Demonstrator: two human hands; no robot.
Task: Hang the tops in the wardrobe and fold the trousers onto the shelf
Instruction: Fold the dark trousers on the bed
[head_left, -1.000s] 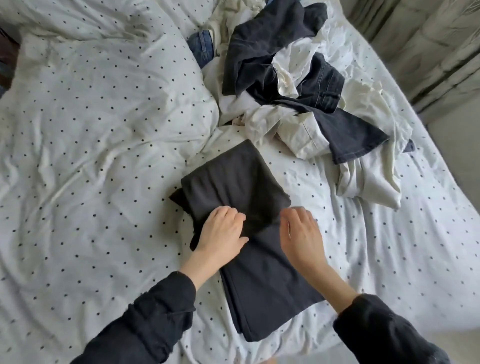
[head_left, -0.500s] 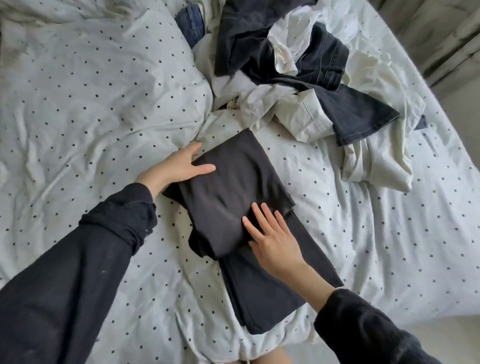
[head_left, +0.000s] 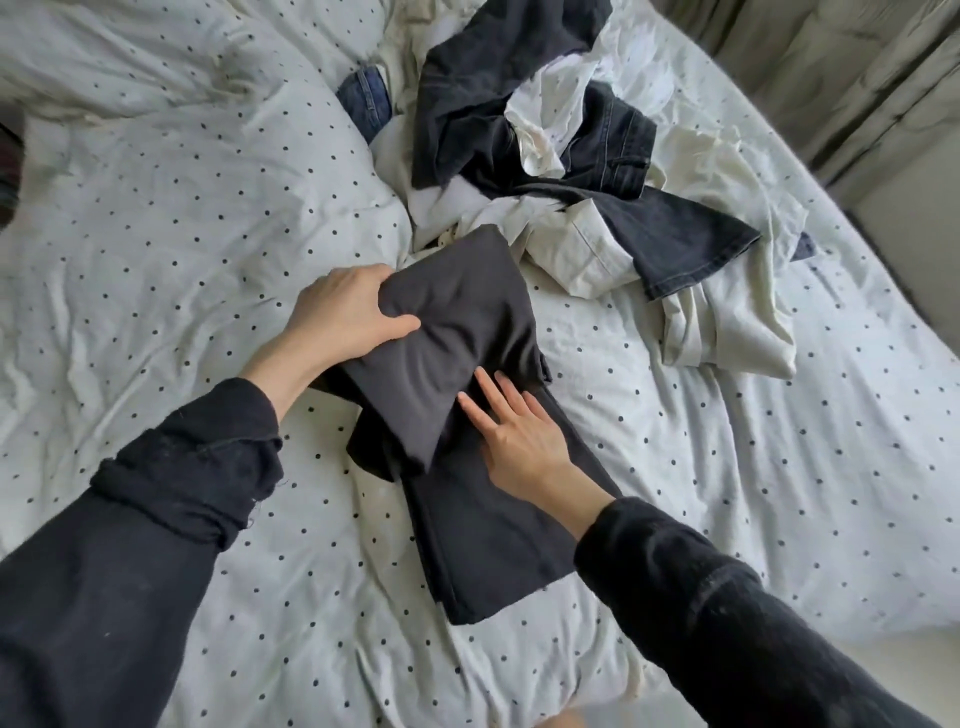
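Observation:
Dark grey trousers (head_left: 498, 545) lie lengthwise on the bed, their far part doubled back over the near part. My left hand (head_left: 343, 312) grips the left edge of that folded part, thumb on top, and the cloth bunches under it. My right hand (head_left: 514, 431) lies flat with straight fingers on the trousers just below the fold. Behind them sits a heap of clothes: dark jeans (head_left: 670, 234), a cream garment (head_left: 727, 332), white tops (head_left: 550, 109) and a bit of blue denim (head_left: 366, 96).
The bed carries a white duvet with black dots (head_left: 156, 249), rumpled and puffed up on the left. Grey-green curtains (head_left: 857, 78) hang at the upper right, beside the bed's right edge. No wardrobe or shelf is in view.
My left hand went from the fold's near edge to its far left edge and now grips it, lifting and bunching the cloth. My right hand stays flat on the trousers.

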